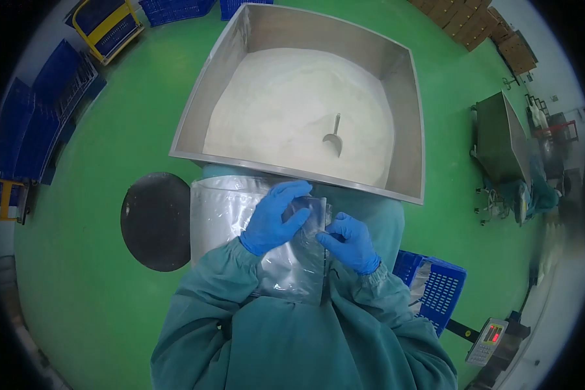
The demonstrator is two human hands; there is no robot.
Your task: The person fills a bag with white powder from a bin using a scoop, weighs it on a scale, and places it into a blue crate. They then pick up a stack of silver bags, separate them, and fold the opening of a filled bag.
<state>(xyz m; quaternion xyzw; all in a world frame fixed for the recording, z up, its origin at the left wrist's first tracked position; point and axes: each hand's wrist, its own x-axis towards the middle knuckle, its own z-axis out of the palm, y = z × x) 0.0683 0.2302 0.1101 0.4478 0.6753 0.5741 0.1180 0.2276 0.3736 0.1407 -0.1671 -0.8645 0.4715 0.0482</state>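
Note:
Both of my hands wear blue gloves and are over my lap. My left hand point(276, 218) grips the upper part of a clear plastic bag point(316, 209), thumb and fingers curled at its left side. At the bag's right edge, my right hand point(350, 244) is closed in a pinch on the plastic. Shiny silvery bags point(218, 224) lie flat across my lap, beneath the left forearm. Just beyond my hands stands a large metal bin point(292, 170) holding white powder point(286, 97). A metal scoop point(334, 138) rests in the powder, handle pointing away.
A round black stool point(155, 221) stands on the green floor to my left. To the right sit a blue basket point(445, 286) and a scale with a red display point(487, 341). Farther off are a metal cart point(500, 140), cardboard boxes point(458, 23) and blue crates point(26, 130).

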